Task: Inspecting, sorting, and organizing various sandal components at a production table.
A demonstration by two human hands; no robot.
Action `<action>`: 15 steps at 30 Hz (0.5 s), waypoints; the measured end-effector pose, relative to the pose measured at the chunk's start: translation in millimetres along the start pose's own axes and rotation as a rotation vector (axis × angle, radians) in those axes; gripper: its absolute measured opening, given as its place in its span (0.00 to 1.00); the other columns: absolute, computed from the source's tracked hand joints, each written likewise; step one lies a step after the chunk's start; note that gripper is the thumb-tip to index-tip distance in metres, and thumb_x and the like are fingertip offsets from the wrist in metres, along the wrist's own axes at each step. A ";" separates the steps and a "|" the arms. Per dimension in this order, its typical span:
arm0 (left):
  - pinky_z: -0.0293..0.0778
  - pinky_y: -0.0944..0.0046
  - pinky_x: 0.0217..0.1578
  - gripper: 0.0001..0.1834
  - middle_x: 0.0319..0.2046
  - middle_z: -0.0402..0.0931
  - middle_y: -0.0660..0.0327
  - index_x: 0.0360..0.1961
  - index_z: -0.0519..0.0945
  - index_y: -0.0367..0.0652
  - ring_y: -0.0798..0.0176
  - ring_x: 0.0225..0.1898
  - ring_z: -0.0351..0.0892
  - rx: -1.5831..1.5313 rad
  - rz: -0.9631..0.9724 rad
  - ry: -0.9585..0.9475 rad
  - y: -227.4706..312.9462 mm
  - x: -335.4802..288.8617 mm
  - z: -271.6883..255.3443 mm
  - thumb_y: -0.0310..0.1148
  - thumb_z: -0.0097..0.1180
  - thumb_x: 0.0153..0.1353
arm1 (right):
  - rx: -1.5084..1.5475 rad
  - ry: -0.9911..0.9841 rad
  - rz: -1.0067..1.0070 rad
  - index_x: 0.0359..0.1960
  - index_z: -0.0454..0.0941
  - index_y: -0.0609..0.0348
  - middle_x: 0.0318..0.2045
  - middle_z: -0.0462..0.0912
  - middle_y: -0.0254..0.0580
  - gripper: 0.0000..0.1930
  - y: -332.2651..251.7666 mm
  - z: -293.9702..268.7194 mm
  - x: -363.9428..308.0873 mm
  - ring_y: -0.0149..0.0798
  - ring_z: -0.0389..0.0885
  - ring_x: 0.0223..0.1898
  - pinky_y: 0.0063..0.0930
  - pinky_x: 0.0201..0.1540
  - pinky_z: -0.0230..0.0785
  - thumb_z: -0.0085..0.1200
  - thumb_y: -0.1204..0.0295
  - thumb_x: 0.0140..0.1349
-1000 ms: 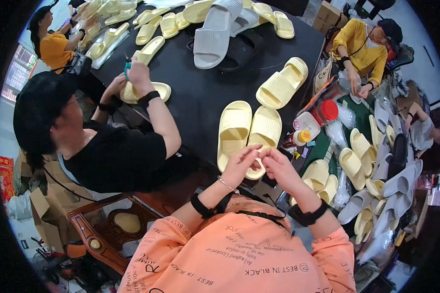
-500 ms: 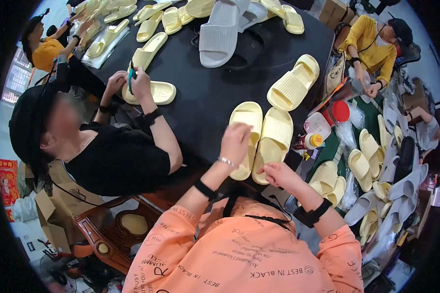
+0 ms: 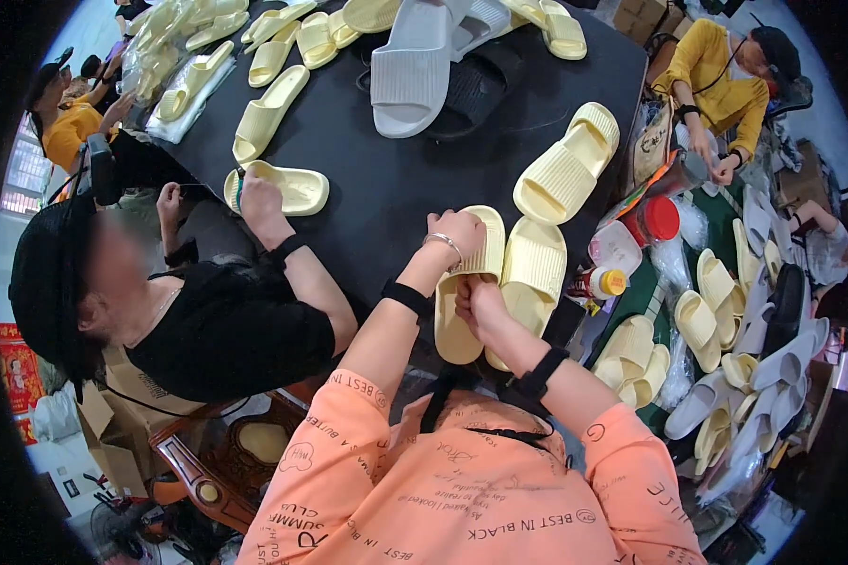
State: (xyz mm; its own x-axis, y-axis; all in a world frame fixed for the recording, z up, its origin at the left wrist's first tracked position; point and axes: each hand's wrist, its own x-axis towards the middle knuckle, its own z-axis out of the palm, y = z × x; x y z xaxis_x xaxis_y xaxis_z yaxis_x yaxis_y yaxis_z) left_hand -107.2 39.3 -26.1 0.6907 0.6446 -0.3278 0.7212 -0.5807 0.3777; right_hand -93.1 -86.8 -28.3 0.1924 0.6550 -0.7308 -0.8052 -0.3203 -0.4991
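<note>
On your right you see a red-lidded jar [image 3: 659,219] and yellow-capped bottle [image 3: 597,282]; near left, a wooden chair [image 3: 194,471].

Matt, ribbed, plastic-looking pale-yellow slipper [image 3: 452,309]

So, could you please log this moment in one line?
left hand: on yellow slipper | right hand: at same slipper's strap | alongside: matching slipper | surface: black table

The 2 nearest slippers [image 3: 536,281] are pale yellow and ribbed; the table [image 3: 377,193] is black; the shirt [image 3: 433,513] is orange with black lettering.
</note>
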 end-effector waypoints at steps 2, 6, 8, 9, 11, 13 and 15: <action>0.61 0.55 0.44 0.18 0.31 0.76 0.55 0.32 0.79 0.47 0.52 0.33 0.75 -0.215 -0.070 -0.114 0.4 1.1 -2.6 0.46 0.41 0.52 | 0.010 0.024 -0.004 0.23 0.60 0.51 0.13 0.58 0.28 0.08 4.6 -1.5 12.0 0.24 0.52 0.13 0.18 0.14 0.44 0.35 0.68 0.59; 0.64 0.58 0.41 0.17 0.30 0.76 0.55 0.32 0.79 0.48 0.55 0.33 0.75 -0.282 -0.106 -0.094 -1.4 -0.7 -3.7 0.46 0.44 0.51 | -0.009 0.048 -0.043 0.22 0.60 0.51 0.13 0.58 0.28 0.09 3.0 1.2 15.3 0.25 0.53 0.13 0.17 0.15 0.46 0.34 0.68 0.60; 0.67 0.63 0.38 0.15 0.28 0.77 0.57 0.32 0.78 0.47 0.58 0.33 0.75 -0.418 -0.141 -0.111 -3.3 0.8 -0.9 0.43 0.48 0.49 | -0.010 0.073 -0.016 0.22 0.61 0.51 0.13 0.58 0.28 0.09 2.0 -0.4 11.9 0.26 0.53 0.13 0.17 0.15 0.47 0.34 0.68 0.60; 0.67 0.63 0.38 0.15 0.28 0.77 0.57 0.32 0.78 0.47 0.58 0.33 0.75 -0.419 -0.138 -0.117 -2.5 2.7 -0.5 0.43 0.48 0.49 | -0.029 -0.022 0.068 0.24 0.62 0.52 0.14 0.59 0.29 0.09 0.4 -6.5 10.2 0.26 0.55 0.14 0.17 0.16 0.48 0.34 0.68 0.61; 0.68 0.65 0.36 0.14 0.28 0.77 0.59 0.32 0.78 0.46 0.61 0.33 0.76 -0.537 -0.200 -0.112 1.3 7.6 0.0 0.41 0.51 0.48 | -0.043 -0.104 0.151 0.26 0.64 0.53 0.14 0.61 0.29 0.09 -7.2 -23.1 -0.2 0.26 0.56 0.15 0.17 0.17 0.50 0.33 0.67 0.61; 0.68 0.64 0.37 0.13 0.28 0.77 0.60 0.31 0.78 0.46 0.61 0.33 0.76 -0.528 -0.217 -0.041 1.3 8.6 3.9 0.41 0.51 0.47 | -0.582 -0.403 0.122 0.29 0.67 0.57 0.16 0.65 0.30 0.11 -23.3 -44.0 -26.6 0.26 0.62 0.17 0.17 0.20 0.55 0.34 0.66 0.61; 0.67 0.63 0.36 0.12 0.28 0.77 0.60 0.30 0.78 0.45 0.60 0.32 0.76 -0.497 -0.246 0.112 -3.8 8.4 9.0 0.40 0.51 0.47 | -0.929 -0.425 -0.004 0.28 0.72 0.61 0.17 0.70 0.36 0.13 -35.5 -67.6 -58.4 0.30 0.66 0.18 0.21 0.21 0.58 0.37 0.67 0.59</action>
State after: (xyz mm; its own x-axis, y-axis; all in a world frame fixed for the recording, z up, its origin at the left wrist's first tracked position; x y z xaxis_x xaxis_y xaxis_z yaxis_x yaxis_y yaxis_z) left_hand -103.7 42.4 -38.1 0.4759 0.7961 -0.3737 0.7298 -0.1204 0.6729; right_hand -37.8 -159.9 0.5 -0.1666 0.7879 -0.5928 -0.0169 -0.6034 -0.7973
